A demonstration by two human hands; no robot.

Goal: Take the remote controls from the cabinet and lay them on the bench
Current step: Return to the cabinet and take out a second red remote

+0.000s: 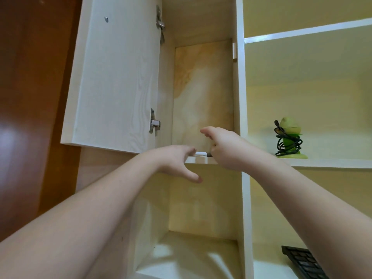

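On the cabinet shelf, a white remote lies between both hands' loosely spread, empty fingers.

Only the white end of one remote showed above the shelf lip; the rest lay hidden behind that edge, so its length and buttons could not be told. A dark bit just at its 3 o'clock was too small to name. The left hand had its fingertips blurred at the lip, and the right hand hid whatever lay behind it, its curled fingers unclear. The keyboard at 5 o'clock was cut off by the bottom edge and the right forearm. The door ran out of the top.
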